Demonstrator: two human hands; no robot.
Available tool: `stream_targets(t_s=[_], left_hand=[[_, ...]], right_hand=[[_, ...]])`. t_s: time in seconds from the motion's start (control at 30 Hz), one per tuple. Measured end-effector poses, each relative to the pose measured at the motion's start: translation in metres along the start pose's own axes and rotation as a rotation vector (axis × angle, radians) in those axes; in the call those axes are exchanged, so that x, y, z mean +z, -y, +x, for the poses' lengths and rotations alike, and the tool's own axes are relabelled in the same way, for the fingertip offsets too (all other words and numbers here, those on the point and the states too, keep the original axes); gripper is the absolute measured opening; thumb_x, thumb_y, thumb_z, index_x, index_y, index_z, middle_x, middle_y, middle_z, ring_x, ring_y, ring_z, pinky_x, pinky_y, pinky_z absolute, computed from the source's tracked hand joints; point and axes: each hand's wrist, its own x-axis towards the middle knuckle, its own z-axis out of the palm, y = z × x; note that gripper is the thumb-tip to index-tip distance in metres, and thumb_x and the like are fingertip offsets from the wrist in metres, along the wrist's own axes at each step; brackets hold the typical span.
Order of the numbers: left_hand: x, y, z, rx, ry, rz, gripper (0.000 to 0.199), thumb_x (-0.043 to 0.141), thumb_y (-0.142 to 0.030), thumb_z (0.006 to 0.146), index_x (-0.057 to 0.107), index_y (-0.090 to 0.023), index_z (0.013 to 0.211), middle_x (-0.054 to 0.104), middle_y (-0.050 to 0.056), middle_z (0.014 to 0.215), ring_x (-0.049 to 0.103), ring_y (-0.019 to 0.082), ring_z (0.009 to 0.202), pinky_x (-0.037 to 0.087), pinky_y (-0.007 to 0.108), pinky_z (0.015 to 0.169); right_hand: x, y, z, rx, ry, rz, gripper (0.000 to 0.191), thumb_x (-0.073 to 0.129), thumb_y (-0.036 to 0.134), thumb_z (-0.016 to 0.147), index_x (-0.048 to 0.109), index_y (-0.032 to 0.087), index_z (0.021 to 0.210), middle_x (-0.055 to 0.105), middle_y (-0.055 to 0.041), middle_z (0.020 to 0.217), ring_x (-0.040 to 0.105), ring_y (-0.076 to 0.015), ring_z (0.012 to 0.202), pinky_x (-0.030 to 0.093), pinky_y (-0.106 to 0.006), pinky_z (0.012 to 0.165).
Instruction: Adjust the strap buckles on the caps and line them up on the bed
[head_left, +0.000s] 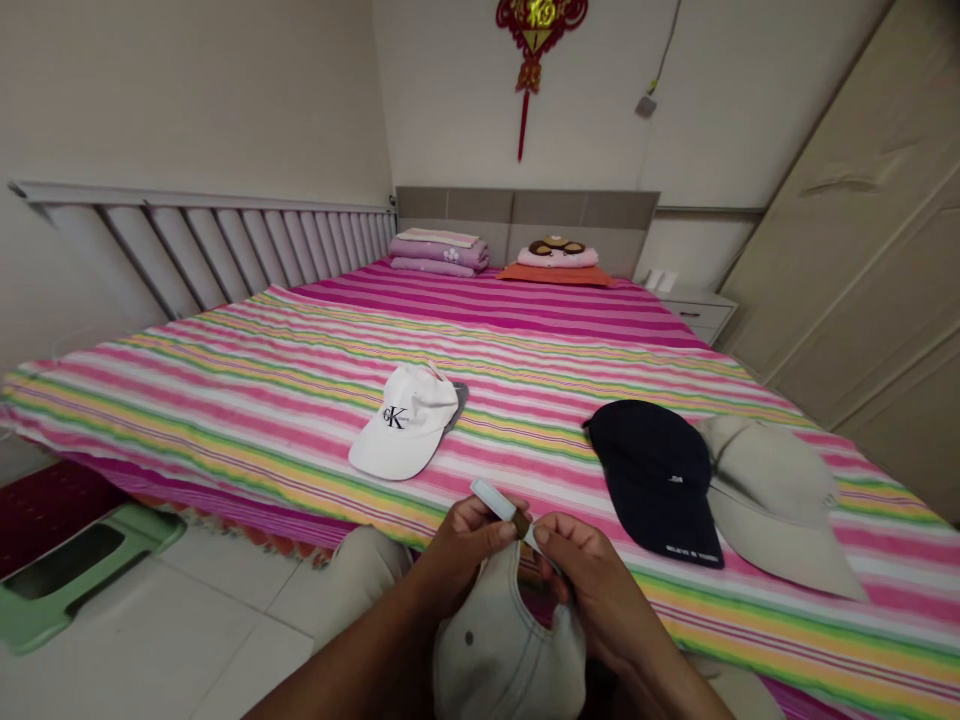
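Green plastic step stool (82, 580) stands on the white floor tiles at far left, near the hanging edge of the striped bedsheet (225, 400). On the sheet lies a white cap (405, 425) with a black CK logo, and a grey item (459, 402) pokes out from under it, too hidden to tell what it is. Closer in, the person's left hand (465, 545) pinches a pale strap (491, 500) between thumb and fingers, beside a khaki-trousered knee (364, 570). That strap belongs to a beige cap (510, 640), which hangs below the hands at the bottom of the view, its back opening upward. The right hand (592, 590) pinches the same strap with its fingertips, close to a small brown tab (522, 522), and the two hands nearly touch. Further right, a navy cap (652, 480) lies on the sheet, overlapping a second beige cap (772, 500). Beyond them, a small white bedside cabinet (697, 312) stands against the wall, beside a tall cream wardrobe (847, 230).
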Motion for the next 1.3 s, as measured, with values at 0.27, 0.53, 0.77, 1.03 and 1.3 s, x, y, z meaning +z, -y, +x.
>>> stream_targets(t_s=[0.27, 0.53, 0.77, 1.03, 1.3], left_hand=[[-0.015, -0.043, 0.011, -0.158, 0.222, 0.24, 0.05, 0.051, -0.054, 0.071, 0.066, -0.01, 0.09, 0.064, 0.012, 0.085, 0.058, 0.02, 0.076, 0.042, 0.029, 0.068], [-0.012, -0.057, 0.023, -0.443, 0.276, 0.559, 0.025, 0.072, -0.034, 0.056, 0.067, -0.013, 0.07, 0.058, 0.0, 0.058, 0.045, 0.007, 0.049, 0.031, 0.02, 0.049], [-0.005, -0.052, 0.014, -0.432, 0.252, 0.54, 0.019, 0.069, -0.028, 0.057, 0.061, -0.012, 0.063, 0.05, -0.004, 0.051, 0.037, 0.004, 0.043, 0.024, 0.019, 0.043], [-0.009, -0.048, 0.008, -0.409, 0.235, 0.432, 0.019, 0.068, -0.027, 0.058, 0.058, -0.012, 0.062, 0.047, -0.004, 0.048, 0.033, 0.003, 0.039, 0.021, 0.019, 0.04], [-0.011, -0.051, 0.011, -0.441, 0.28, 0.407, 0.023, 0.07, -0.03, 0.059, 0.057, -0.011, 0.057, 0.046, -0.004, 0.045, 0.034, 0.003, 0.038, 0.022, 0.019, 0.04]], right_hand=[[0.0, 0.006, 0.0, 0.037, -0.003, -0.042, 0.029, 0.064, 0.037, 0.064, 0.048, 0.015, 0.057, 0.037, 0.0079, 0.04, 0.022, -0.0037, 0.038, 0.012, -0.021, 0.041], [0.004, 0.01, -0.002, 0.054, 0.012, -0.072, 0.03, 0.067, 0.037, 0.061, 0.046, 0.016, 0.056, 0.037, 0.0075, 0.043, 0.022, -0.0041, 0.04, 0.012, -0.022, 0.041], [0.003, 0.014, -0.003, 0.066, 0.04, -0.069, 0.026, 0.064, 0.032, 0.064, 0.045, 0.016, 0.056, 0.032, 0.0086, 0.043, 0.019, -0.0037, 0.04, 0.01, -0.022, 0.041], [0.004, 0.014, -0.002, 0.084, 0.069, 0.002, 0.026, 0.065, 0.032, 0.063, 0.046, 0.016, 0.055, 0.032, 0.0094, 0.039, 0.019, -0.0033, 0.038, 0.01, -0.021, 0.04], [-0.011, 0.014, 0.007, 0.124, 0.185, 0.01, 0.028, 0.061, 0.04, 0.071, 0.053, 0.014, 0.065, 0.051, 0.0032, 0.049, 0.038, -0.0063, 0.041, 0.024, -0.02, 0.044]])
